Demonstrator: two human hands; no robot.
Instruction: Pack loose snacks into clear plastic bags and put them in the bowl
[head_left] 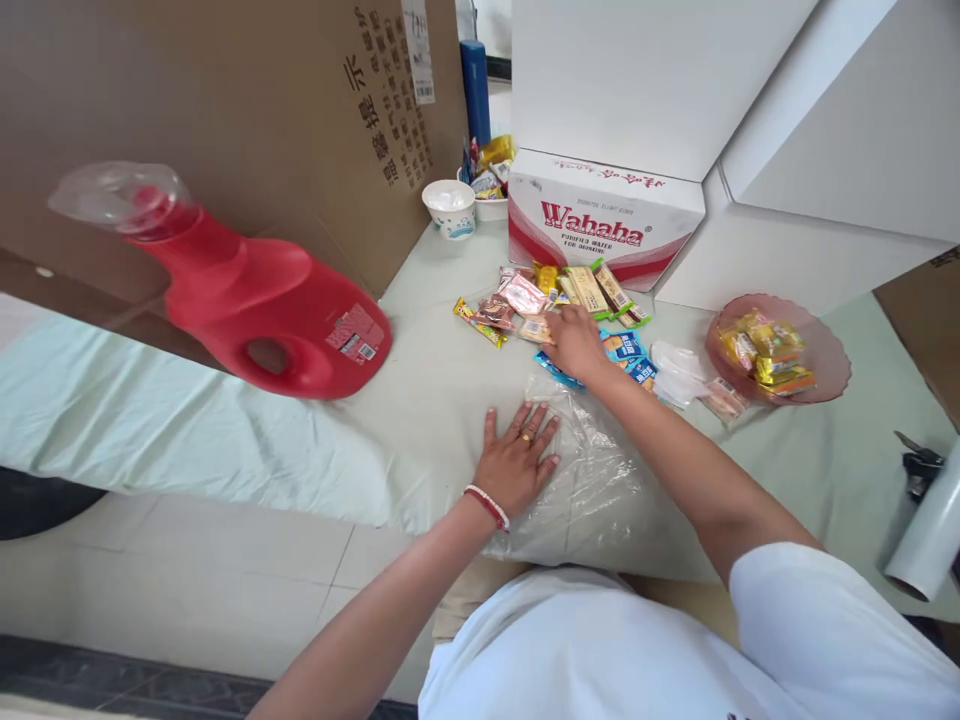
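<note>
My left hand (pixel 516 458) lies flat with fingers spread on a clear plastic bag (pixel 600 480) spread over the pale green tablecloth (pixel 225 430). My right hand (pixel 576 340) reaches forward onto a pile of wrapped snacks (pixel 559 295), fingers curled over a small packet; what exactly it grips is hidden. Blue snack packets (pixel 630 355) lie just right of that hand.
A red detergent jug (pixel 262 300) lies on its side at left. A Wahaha carton (pixel 604 225) and large boxes stand behind. A pink bowl (pixel 825 350) holds yellow snacks. A paper cup (pixel 450 208), white roll (pixel 930 530) and scissors (pixel 916 465) are nearby.
</note>
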